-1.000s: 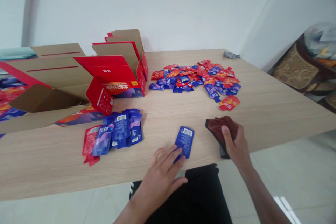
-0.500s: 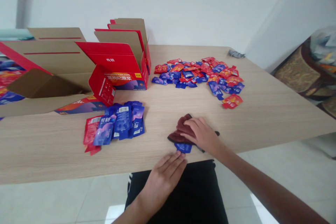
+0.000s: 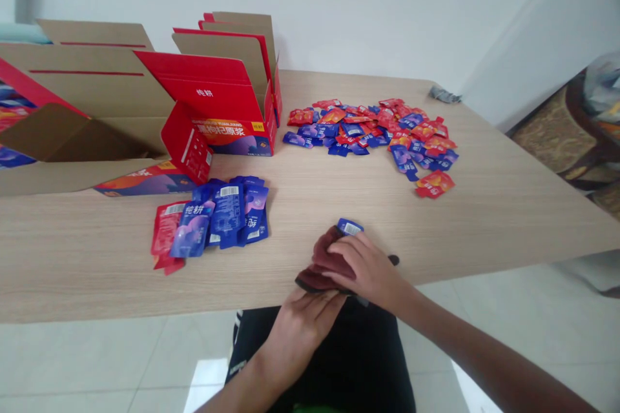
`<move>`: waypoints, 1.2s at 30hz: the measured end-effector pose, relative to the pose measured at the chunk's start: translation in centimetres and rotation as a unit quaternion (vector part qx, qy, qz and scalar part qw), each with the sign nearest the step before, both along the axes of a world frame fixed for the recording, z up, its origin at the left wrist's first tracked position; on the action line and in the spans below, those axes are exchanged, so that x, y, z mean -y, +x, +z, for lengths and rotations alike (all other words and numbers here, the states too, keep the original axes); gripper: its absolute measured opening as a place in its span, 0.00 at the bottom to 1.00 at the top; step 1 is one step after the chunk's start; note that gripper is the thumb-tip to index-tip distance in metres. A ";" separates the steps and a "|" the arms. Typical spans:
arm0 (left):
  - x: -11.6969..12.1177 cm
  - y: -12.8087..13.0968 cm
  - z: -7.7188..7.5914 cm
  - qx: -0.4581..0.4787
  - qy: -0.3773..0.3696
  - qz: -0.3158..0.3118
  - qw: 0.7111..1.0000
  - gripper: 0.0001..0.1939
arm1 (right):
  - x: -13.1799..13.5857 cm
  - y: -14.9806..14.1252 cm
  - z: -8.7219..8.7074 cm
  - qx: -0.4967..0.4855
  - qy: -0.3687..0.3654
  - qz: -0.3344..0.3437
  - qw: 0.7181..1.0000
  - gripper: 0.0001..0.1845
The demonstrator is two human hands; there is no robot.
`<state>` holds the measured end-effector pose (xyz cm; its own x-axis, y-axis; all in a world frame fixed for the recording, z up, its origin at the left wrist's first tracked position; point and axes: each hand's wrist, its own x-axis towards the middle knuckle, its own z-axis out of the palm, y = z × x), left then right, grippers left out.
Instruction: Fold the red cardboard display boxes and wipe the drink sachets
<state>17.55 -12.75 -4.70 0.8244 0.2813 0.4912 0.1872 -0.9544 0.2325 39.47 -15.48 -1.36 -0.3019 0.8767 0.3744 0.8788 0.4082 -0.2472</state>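
My right hand (image 3: 364, 267) grips a bunched dark brown cloth (image 3: 333, 257) with black edging, its fingers curled into the fabric. Under the cloth lies a blue pouch (image 3: 349, 227); only its top end with a white label shows. At the table's front edge, my left hand (image 3: 304, 321) is laid flat with fingers stretched out, their tips hidden by the cloth's lower edge. Whether they touch the pouch cannot be seen. Left of the hands, several blue pouches (image 3: 227, 216) lie overlapped beside red pouches (image 3: 167, 232).
Open red cardboard boxes (image 3: 223, 97) with raised flaps stand at the back left. A loose heap of red and blue pouches (image 3: 356, 129) spreads over the table (image 3: 504, 206). A grey crumpled item (image 3: 444, 95) lies at the far right corner. A dark round bit (image 3: 394, 260) shows beside my right hand.
The cloth and my right hand have slid down the pouch toward the table's front edge. The pouch's top end now shows and its lower end is covered. The view has shifted slightly.
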 end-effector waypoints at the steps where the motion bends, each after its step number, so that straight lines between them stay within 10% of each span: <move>1: 0.0 0.0 0.1 0.001 0.001 -0.002 1.000 0.19 | -0.5 0.4 -0.6 0.002 0.004 -0.012 1.000 0.18; 9: 0.0 0.1 0.1 0.005 0.003 0.003 1.000 0.18 | -6.4 8.5 -0.7 0.063 0.045 -0.151 0.986 0.20; 14: 0.1 0.2 -0.1 0.012 -0.009 0.003 1.000 0.17 | -4.6 7.0 1.6 -0.016 0.136 -0.242 0.960 0.24; 21: 0.0 0.2 0.0 0.003 -0.015 0.007 1.000 0.18 | -0.3 0.5 -0.5 -0.010 0.001 -0.016 1.000 0.18; 29: -0.2 0.0 0.4 -0.005 0.012 -0.007 1.000 0.18 | -6.0 8.8 -0.9 0.034 0.066 -0.194 0.978 0.21; 36: -0.5 -0.3 1.6 -0.071 0.036 -0.015 0.997 0.19 | -0.9 10.0 0.3 -0.166 0.168 -0.384 0.893 0.32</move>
